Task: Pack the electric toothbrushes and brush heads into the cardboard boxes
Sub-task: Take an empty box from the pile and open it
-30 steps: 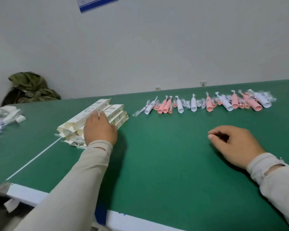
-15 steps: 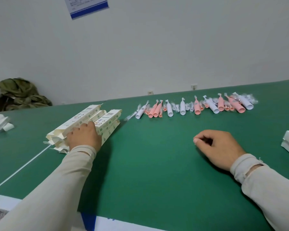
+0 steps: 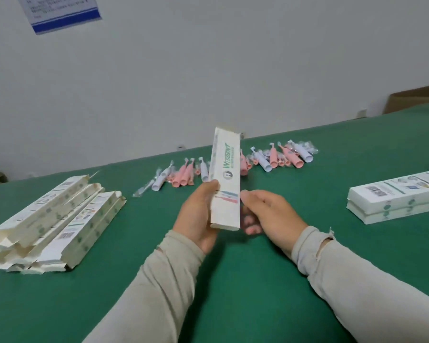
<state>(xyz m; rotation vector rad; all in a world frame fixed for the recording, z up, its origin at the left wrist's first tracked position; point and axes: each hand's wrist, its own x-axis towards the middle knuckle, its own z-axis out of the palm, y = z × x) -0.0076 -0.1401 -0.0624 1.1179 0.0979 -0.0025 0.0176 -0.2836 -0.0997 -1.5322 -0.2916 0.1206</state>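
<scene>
I hold one long white cardboard box (image 3: pixel 226 179) upright above the middle of the green table (image 3: pixel 233 280). My left hand (image 3: pixel 198 216) grips its lower left side. My right hand (image 3: pixel 268 216) holds its lower right edge, fingers curled behind it. A stack of flat, unfolded boxes (image 3: pixel 52 224) lies at the left. Pink and white electric toothbrushes (image 3: pixel 273 157) with wrapped brush heads (image 3: pixel 144 190) lie in a row along the far side of the table, partly hidden behind the held box.
Two closed white boxes (image 3: pixel 396 199) are stacked at the right edge of the table. A brown carton (image 3: pixel 414 97) stands beyond the table's far right corner. A blue-edged notice (image 3: pixel 65 11) hangs on the wall.
My left hand left the stack at the left with one box and raised it to the middle. My right hand rose from the table and took the box's other side. The view swung right.
</scene>
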